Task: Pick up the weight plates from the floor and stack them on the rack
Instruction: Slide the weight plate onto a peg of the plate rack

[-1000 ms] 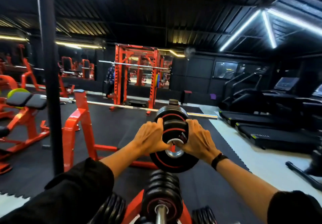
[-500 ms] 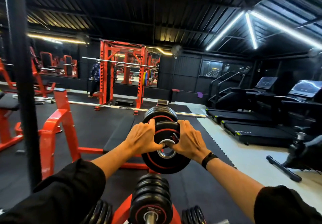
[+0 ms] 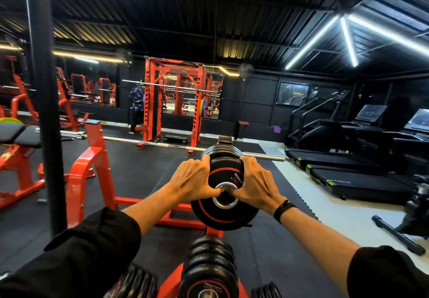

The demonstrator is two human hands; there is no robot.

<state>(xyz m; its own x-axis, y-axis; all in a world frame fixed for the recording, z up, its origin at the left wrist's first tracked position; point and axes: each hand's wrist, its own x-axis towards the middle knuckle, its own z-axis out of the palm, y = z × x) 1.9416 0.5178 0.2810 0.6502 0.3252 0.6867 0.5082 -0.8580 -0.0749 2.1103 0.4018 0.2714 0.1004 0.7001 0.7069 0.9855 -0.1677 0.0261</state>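
The plate is black and round, with a red ring, a steel-lined centre hole and white lettering. It stands upright at the front of a row of plates on the red rack. The left hand and right hand grip its upper edge, thumbs at the hole.

Head view, facing forward, close over hands

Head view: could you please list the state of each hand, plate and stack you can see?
Left hand: grips the held plate's left edge.
Right hand: grips its right edge.
Held plate: upright, logo upside down.
Plates behind it: already on the rack.
Lower plate stack: loaded on a peg.
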